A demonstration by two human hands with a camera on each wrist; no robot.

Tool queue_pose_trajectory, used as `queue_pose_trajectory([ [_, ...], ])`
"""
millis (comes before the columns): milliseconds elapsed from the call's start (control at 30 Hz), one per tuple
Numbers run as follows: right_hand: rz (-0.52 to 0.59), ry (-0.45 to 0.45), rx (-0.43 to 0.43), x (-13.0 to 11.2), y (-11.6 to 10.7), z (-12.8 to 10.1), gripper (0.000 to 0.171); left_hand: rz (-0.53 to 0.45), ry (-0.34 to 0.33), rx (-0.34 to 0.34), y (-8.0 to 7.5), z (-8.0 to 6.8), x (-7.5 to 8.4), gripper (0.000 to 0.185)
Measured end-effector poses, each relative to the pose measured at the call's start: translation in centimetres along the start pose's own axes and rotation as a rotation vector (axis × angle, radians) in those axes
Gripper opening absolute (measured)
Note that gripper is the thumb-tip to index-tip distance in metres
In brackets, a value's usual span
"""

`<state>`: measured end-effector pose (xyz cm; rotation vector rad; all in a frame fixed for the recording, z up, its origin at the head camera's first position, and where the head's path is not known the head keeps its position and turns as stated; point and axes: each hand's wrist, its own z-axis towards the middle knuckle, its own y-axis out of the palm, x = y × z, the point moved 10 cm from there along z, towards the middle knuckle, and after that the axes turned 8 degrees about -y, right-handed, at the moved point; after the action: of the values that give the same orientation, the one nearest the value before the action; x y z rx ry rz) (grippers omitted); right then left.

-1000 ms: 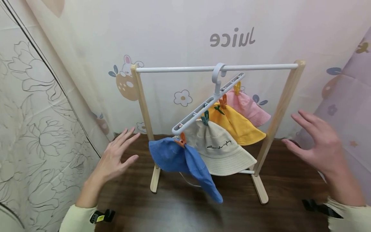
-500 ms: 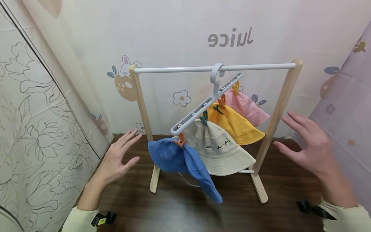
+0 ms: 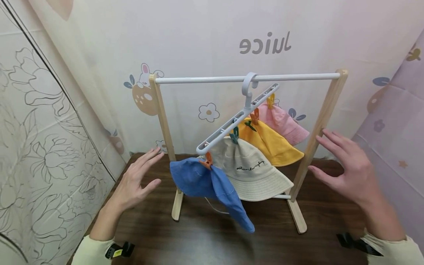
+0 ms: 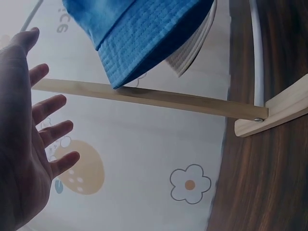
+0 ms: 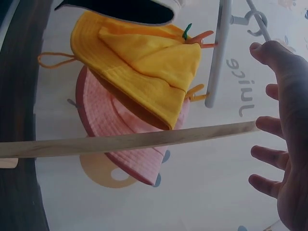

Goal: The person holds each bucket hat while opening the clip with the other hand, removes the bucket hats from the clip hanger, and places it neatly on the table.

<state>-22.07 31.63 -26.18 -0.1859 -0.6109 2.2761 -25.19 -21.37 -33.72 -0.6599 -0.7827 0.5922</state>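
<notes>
Wooden rack point(image 3: 311, 147) on the counter point(image 3: 205, 243) stands ungripped: left hand point(image 3: 135, 180) and right hand point(image 3: 347, 165) flank its posts, fingers spread, holding nothing. Four hats already hang clipped.

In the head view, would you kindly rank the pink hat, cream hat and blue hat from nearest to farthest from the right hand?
From the right hand:
1. Pink hat, rearmost on the hanger, just inside the right post.
2. Cream hat, middle.
3. Blue hat, front left end.

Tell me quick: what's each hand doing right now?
Left hand: open, fingers spread, holding nothing, near the left post.
Right hand: open, holding nothing, fingertips at the right post.
</notes>
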Motion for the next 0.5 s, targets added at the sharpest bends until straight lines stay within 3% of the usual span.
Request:
queue_pose_trajectory([
  [500,0.091,-0.006,0.067,-1.8,0.4,0.8,0.089,-0.128,0.078,0.045,-0.1,-0.1,0.8,0.078],
])
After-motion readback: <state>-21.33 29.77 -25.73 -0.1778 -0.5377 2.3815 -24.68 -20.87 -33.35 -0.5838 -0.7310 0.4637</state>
